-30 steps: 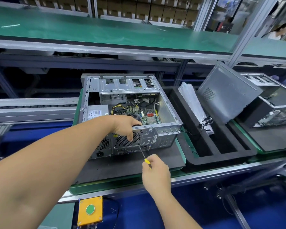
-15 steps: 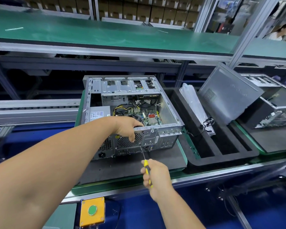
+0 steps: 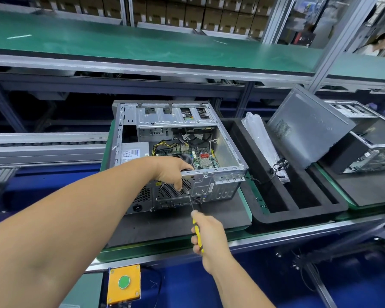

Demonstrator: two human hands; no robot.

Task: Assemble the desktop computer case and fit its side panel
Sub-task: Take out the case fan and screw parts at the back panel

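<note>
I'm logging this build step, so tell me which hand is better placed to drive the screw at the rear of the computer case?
Right. The right hand already grips the yellow screwdriver, its tip at the rear panel beside the fan grille. The left hand is curled over the computer case top edge, steadying it.

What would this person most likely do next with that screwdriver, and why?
Probably turn the screwdriver to drive a screw into the rear panel. Its tip sits against the back of the open computer case, beside the fan grille, the right hand grips the yellow handle, and the left hand grips the case's rear top edge.
</note>
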